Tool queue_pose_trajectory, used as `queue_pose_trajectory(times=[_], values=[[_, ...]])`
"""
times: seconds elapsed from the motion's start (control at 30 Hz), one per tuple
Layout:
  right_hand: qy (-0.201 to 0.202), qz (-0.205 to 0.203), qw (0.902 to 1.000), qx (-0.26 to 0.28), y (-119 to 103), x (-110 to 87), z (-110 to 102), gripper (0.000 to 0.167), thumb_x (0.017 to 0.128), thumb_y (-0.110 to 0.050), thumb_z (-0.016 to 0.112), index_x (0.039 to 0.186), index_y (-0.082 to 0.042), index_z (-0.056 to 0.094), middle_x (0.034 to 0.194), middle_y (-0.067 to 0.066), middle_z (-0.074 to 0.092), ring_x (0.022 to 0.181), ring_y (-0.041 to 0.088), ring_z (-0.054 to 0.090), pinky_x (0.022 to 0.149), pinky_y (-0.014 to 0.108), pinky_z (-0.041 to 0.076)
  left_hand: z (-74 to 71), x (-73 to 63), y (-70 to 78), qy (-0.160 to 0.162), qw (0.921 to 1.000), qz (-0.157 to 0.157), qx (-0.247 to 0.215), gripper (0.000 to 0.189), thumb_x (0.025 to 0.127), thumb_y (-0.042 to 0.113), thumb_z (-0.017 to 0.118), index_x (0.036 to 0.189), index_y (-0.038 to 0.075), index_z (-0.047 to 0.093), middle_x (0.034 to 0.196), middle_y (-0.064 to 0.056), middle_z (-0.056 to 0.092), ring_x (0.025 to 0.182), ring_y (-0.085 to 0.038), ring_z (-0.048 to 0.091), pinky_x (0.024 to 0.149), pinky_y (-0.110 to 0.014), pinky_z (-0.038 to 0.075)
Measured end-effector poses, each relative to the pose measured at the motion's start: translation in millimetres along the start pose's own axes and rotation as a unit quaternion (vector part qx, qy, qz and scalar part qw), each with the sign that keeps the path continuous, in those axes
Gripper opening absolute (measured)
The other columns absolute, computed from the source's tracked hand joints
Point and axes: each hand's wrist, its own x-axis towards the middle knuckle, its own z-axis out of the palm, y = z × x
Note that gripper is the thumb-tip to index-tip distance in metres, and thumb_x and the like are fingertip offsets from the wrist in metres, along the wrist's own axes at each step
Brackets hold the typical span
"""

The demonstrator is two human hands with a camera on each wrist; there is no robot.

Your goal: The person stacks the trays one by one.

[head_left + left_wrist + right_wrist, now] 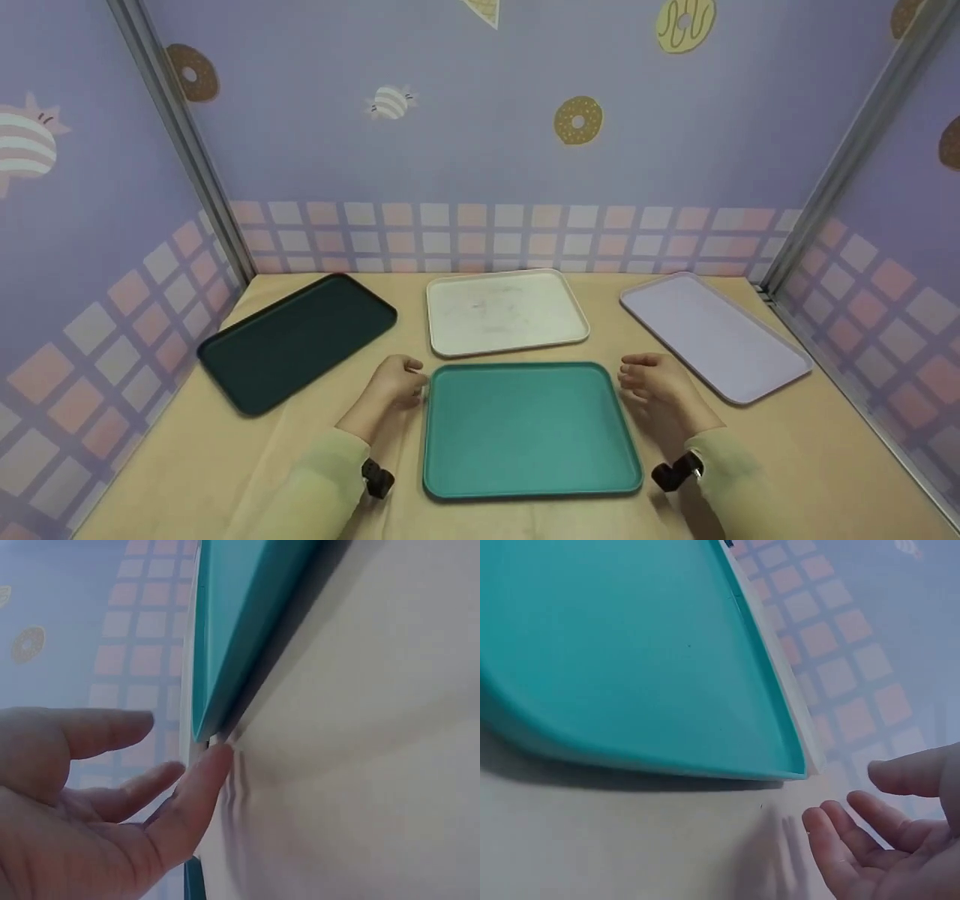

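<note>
A teal tray [532, 429] lies flat on the cloth-covered table, between the two hands. At its left edge is my left hand [399, 381], thumb and fingers apart and loosely bent. In the left wrist view a fingertip [219, 757] comes close to the corner of the teal tray [240, 622]; whether it touches, I cannot tell. Beyond the opposite edge my right hand [654, 377] hovers with relaxed fingers and nothing in its grasp. The right wrist view has a gap between those fingers [821, 829] and the tray's corner.
Behind the teal tray lies a white tray [507, 312]. A dark green tray [300, 341] sits angled at the left, a pale lilac tray [716, 337] at the right. Patterned walls [480, 150] enclose the table [187, 465] at the back and sides.
</note>
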Motion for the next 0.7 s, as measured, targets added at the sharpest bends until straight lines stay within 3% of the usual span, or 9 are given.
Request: queue_pose_trajectory(times=[0.07,0.27,0.47,0.7], values=[[0.009,0.000,1.0000,0.002,-3,6.8,1,0.050,0.105,-0.019,0.056,0.146,0.009,0.049,0.137,0.029,0.063,0.112,0.027,0.071,0.090,0.032,0.061,-0.4,7.2,1.3,0.014,0.9998,0.004,-0.015,0.045,0.101,0.003,0.055,0.141,-0.016,0.047,0.133,-0.034,0.058,0.109,-0.036,0.067,0.090,-0.041,0.062],[0.045,0.006,0.9983,0.036,-11,31.1,13,0.051,0.108,-0.025,0.050,0.151,0.003,0.046,0.149,0.027,0.054,0.134,0.036,0.059,0.107,0.041,0.054,1.8,25.3,6.4,0.046,0.9950,-0.001,-0.089,0.052,0.103,0.005,0.051,0.149,-0.016,0.038,0.140,-0.034,0.054,0.109,-0.029,0.064,0.101,-0.043,0.057],[0.044,0.020,0.9924,0.114,-16,51.6,26,0.056,0.110,-0.025,0.042,0.157,0.004,0.032,0.161,0.026,0.039,0.149,0.038,0.041,0.123,0.049,0.037,4.0,39.1,7.0,0.050,0.9812,-0.032,-0.184,0.055,0.106,0.008,0.045,0.155,-0.013,0.029,0.154,-0.034,0.041,0.143,-0.043,0.046,0.114,-0.044,0.048],[0.030,0.040,0.9799,0.193,-23,66.2,35,0.069,0.112,-0.038,0.037,0.163,0.001,0.013,0.169,0.021,0.023,0.157,0.033,0.026,0.128,0.044,0.028,6.9,50.9,7.7,0.067,0.9683,-0.035,-0.238,0.055,0.108,0.011,0.041,0.157,-0.010,0.027,0.156,-0.028,0.040,0.142,-0.037,0.045,0.115,-0.041,0.047]])
